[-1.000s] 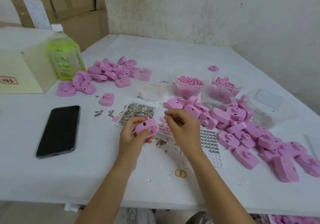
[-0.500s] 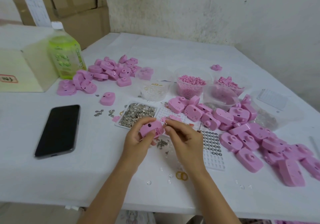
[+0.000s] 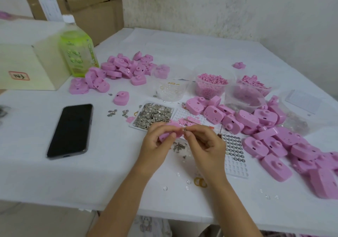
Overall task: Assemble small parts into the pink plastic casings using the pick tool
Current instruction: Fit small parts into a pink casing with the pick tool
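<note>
Far left on the table (image 3: 36, 172) lies a phone (image 3: 70, 129), w/ a green bottle (image 3: 78, 53) behind it. Next comes one heap of pink casings (image 3: 124, 68), then a tray of metal bits (image 3: 153, 115). Just in front of that tray my left hand (image 3: 155, 145) is curled round the casing (image 3: 171, 130) I'm working on, gripping it above the table, thumb on its near side. My right hand (image 3: 206, 145) meets it: thumb & forefinger pinch smth tiny at the casing's right edge, prob. a small part (image 3: 185, 129), too small to be sure. A thin rod, I'd say the pick tool (image 3: 199, 123), shows just behind those fingers; can't tell if I'm holding it or if it lies on the white tray (image 3: 236, 169). Further right are tubs of pink bits (image 3: 211, 85) and a second heap of casings (image 3: 274, 145).

Step in hand, as I read it: seating a part into this casing. Next move needs the tool tip on the part, a light steady push, left grip firm so nothing tilts.
</note>
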